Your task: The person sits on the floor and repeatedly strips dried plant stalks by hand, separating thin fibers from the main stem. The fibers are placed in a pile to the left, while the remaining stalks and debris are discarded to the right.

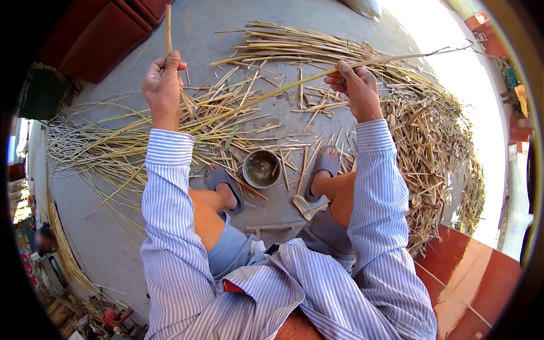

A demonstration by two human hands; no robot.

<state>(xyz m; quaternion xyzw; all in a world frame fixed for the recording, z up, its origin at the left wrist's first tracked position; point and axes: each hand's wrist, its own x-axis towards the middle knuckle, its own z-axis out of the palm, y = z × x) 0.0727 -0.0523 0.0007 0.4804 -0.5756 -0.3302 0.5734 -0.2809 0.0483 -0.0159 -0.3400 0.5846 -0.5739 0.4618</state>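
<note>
My left hand (163,85), raised at the left, is closed around a short tan piece of stalk (168,28) that points up past the thumb. Pinched in the fingers of my right hand (357,88) is a long yellow-green stalk (283,88). It slants from the lower left up to the right and thins into a dry, branching tip. The lower end of this stalk runs over the loose stalks on the floor. Between my feet stands a round metal bowl (262,169) of murky liquid with a small tan piece in it.
Thin pale-green stalks (107,136) spread across the floor at left. A bundle of long stalks (306,45) lies at the back, and a heap of dry husks and scraps (419,153) at right. Dark red furniture (102,45) stands at the far left. Short cut pieces litter the middle.
</note>
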